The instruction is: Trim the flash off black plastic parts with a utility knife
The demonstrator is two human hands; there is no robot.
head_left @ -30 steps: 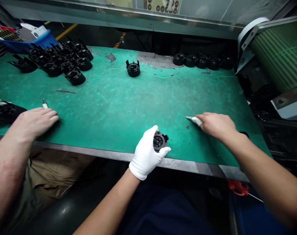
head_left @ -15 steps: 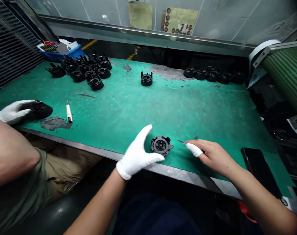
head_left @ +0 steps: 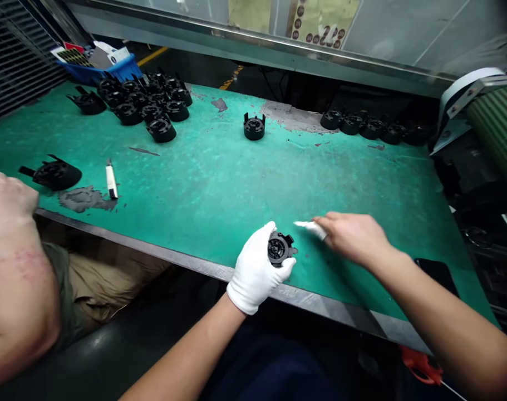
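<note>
My left hand (head_left: 255, 270), in a white glove, is closed around a round black plastic part (head_left: 279, 249) near the table's front edge. Its fingers curl along the far left side and the thumb presses the near side. To the right, my right hand (head_left: 349, 236) pinches a small knife (head_left: 302, 224), its blade pointing left above the table. A white covering is on that thumb. The blade is apart from the part, and the handle is hidden in my fingers. A dark phone (head_left: 437, 274) lies beyond my right forearm.
A co-worker's bare arm (head_left: 19, 267) is at the left, near a black part (head_left: 57, 172) and a white-handled cutter (head_left: 111, 179). Several black parts (head_left: 153, 106) cluster by a blue bin (head_left: 123, 69); one (head_left: 254, 127) stands mid-table, others (head_left: 353, 123) at back right.
My left hand has moved right and closed around the black part. My right hand has lifted the knife slightly up and left. The co-worker's gloved hand has left the black part at left.
</note>
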